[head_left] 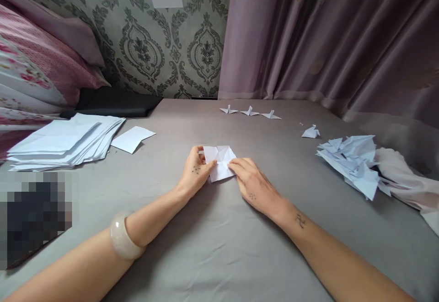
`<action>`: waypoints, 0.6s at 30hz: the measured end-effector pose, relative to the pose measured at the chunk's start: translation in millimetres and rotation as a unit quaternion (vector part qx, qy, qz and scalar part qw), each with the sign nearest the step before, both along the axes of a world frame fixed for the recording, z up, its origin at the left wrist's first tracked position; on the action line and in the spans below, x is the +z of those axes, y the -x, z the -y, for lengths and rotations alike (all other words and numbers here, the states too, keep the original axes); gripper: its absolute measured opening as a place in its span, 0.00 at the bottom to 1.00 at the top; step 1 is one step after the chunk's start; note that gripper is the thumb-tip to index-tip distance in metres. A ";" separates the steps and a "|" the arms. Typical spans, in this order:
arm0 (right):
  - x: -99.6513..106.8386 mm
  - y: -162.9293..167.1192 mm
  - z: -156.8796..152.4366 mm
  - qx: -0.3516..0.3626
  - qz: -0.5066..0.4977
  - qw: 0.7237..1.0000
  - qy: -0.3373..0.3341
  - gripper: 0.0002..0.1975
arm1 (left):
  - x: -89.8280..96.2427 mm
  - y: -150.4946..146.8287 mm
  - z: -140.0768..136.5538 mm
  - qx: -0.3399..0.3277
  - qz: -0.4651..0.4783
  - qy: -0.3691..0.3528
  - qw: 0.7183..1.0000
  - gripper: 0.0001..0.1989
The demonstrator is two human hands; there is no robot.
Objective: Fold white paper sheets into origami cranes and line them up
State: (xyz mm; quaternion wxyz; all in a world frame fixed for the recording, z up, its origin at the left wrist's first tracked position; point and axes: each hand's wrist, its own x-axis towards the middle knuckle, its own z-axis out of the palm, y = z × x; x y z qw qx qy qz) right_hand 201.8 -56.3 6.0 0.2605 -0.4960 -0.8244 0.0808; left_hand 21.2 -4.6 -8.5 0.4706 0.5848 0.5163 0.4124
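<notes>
A small creased sheet of white paper (221, 167) is held between my two hands near the middle of the grey cloth surface. My left hand (197, 169) grips its left side, thumb on top and fingers behind. On the right edge, my right hand (252, 180) pinches the paper between thumb and fingertips. Fold lines cross the sheet, and its upper right corner looks bent. A pale bangle (124, 237) sits around my left wrist.
Stacked white paper (65, 139) lies at the left, with a loose sheet (133, 138) beside it. Several folded paper birds (249, 111) stand at the back; a folded paper swan (311, 132) and a heap of folded papers (356, 162) lie right. A blurred dark object (37, 224) is at the near left.
</notes>
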 end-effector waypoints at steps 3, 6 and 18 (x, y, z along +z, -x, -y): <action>-1.3 0.6 3.0 0.001 0.034 0.999 0.023 0.22 | -0.5 4.2 -0.5 0.016 -0.138 -0.114 0.984 0.33; -2.2 -1.6 3.1 -0.010 0.029 0.999 0.025 0.20 | 3.2 6.9 2.3 0.007 -0.288 -0.268 0.919 0.31; -2.8 -13.2 3.6 -0.058 -0.015 0.997 0.052 0.11 | 18.5 0.1 15.6 -0.171 -0.399 -0.316 0.844 0.07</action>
